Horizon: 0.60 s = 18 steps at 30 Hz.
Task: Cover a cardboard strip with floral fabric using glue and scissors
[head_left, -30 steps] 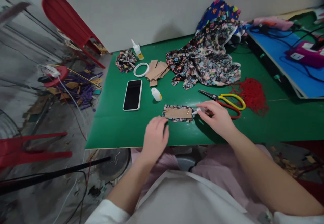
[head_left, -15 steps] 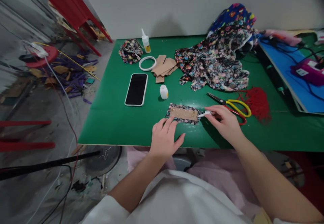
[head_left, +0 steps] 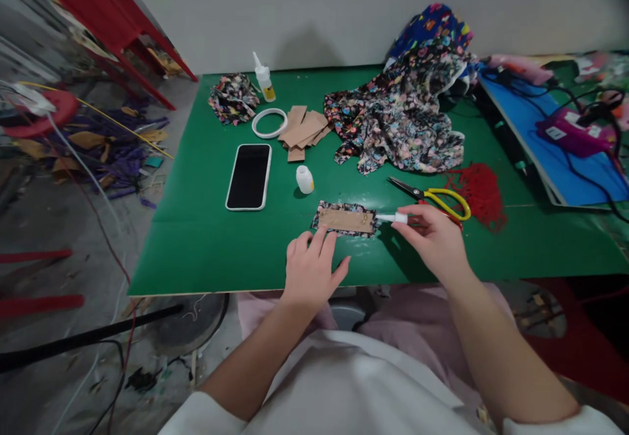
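Note:
A cardboard strip (head_left: pixel 346 219) lies on a piece of dark floral fabric (head_left: pixel 344 206), with small shiny spots on the cardboard. My left hand (head_left: pixel 308 264) is open, its fingertips resting at the strip's lower left edge. Between thumb and fingers my right hand (head_left: pixel 435 238) pinches a white glue nozzle cap (head_left: pixel 399 217). Its thin tip points left at the fabric's right end; whether it touches is hard to tell. Just beyond the strip stands a small white glue bottle (head_left: pixel 305 180) without its nozzle.
Scissors (head_left: pixel 445 203) and red threads (head_left: pixel 476 196) lie right of my right hand. Further back are a phone (head_left: pixel 249 177), a white ring (head_left: pixel 270 123), cardboard pieces (head_left: pixel 302 128), a nozzle-topped glue bottle (head_left: pixel 265 82) and floral cloth (head_left: pixel 407 120). A purple device (head_left: pixel 574 132) sits on a blue board (head_left: pixel 555 170).
The nozzle cap in my right hand has drawn slightly right, away from the cardboard's right end. My left hand stays by the strip. The whole view has shifted.

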{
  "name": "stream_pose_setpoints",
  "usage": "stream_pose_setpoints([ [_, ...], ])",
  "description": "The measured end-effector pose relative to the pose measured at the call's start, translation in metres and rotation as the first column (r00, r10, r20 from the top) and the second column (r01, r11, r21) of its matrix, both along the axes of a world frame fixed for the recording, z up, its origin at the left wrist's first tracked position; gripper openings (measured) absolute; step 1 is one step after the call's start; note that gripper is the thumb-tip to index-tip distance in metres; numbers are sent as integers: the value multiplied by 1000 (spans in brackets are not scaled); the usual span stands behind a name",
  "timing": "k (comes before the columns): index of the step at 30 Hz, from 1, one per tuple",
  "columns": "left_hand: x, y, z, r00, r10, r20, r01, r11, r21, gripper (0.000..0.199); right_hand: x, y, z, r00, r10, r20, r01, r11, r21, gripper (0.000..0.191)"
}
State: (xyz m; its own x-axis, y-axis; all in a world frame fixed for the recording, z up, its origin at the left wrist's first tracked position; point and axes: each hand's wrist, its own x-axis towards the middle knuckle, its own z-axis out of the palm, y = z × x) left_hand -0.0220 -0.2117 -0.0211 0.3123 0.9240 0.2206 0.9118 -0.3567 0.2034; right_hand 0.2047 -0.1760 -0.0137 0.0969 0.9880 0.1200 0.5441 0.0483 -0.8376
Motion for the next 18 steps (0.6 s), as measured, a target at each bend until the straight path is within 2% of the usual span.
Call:
stream_pose_setpoints([
  [4,5,0,4,999,-10,-47,9,999,-33,50,-20,-6,-1,991,39,128,-47,997,65,20],
  [8,6,1,5,998,-14,-65,10,998,-63,58,-27,-5,-3,980,119,158,-135,986,95,18],
  [15,6,-3,0,1000,-16,23,16,1000,18,45,-15,6,-8,996,-21,89,17,999,48,23],
  [18,13,-6,0,993,-98,64,95,995,38,37,-12,9,-9,998,-54,-20,53,998,-30,26],
])
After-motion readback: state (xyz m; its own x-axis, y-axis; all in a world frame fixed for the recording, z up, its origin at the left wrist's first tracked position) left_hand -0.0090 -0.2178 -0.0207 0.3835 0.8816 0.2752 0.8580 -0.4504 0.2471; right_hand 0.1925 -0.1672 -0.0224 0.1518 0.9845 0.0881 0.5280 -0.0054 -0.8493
